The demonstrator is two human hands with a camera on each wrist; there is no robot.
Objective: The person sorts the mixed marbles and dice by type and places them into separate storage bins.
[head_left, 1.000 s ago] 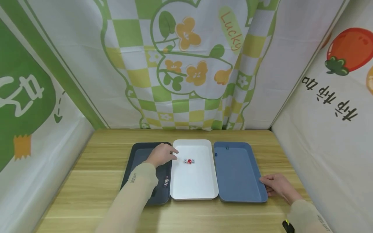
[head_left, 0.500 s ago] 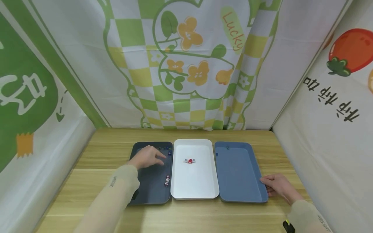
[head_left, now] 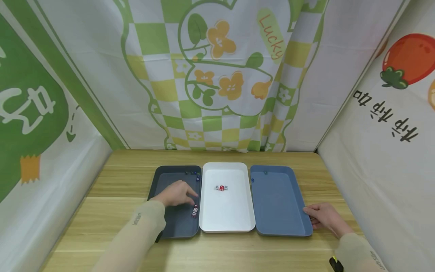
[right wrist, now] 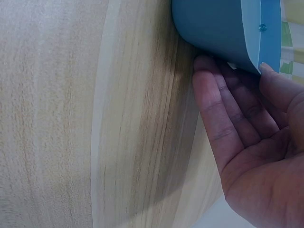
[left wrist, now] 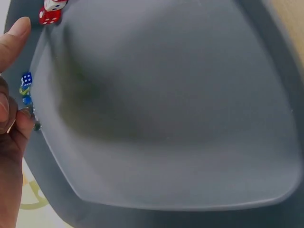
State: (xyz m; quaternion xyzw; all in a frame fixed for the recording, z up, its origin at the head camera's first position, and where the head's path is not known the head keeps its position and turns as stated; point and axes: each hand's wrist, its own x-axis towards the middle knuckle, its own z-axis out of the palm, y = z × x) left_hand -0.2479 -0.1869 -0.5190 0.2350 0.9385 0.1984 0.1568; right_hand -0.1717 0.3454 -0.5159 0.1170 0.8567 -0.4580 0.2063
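Note:
My left hand [head_left: 177,193] is over the dark grey tray [head_left: 171,226] and nothing shows between its fingers. Close to its fingertips, a short row of red and white dice [head_left: 195,210] lies along that tray's right side. In the left wrist view, one finger points towards the red die [left wrist: 49,16], and blue and other coloured dice [left wrist: 26,80] lie by the tray wall. With my right hand [head_left: 324,217] I hold the right edge of the blue tray [head_left: 282,204]. The right wrist view has the thumb on the rim and the other fingers beneath it.
Between the two trays stands a white tray [head_left: 225,217] holding a red die [head_left: 221,188] flanked by clear ones. Two small dark dice sit in the blue tray, one a greenish die [head_left: 266,172]. A wooden table [head_left: 224,253] carries all three trays; a patterned curtain [head_left: 217,128] hangs behind.
The left hand has moved back from the white tray's left edge over the dark tray, then nearer to the red and white dice. The right hand stays on the blue tray.

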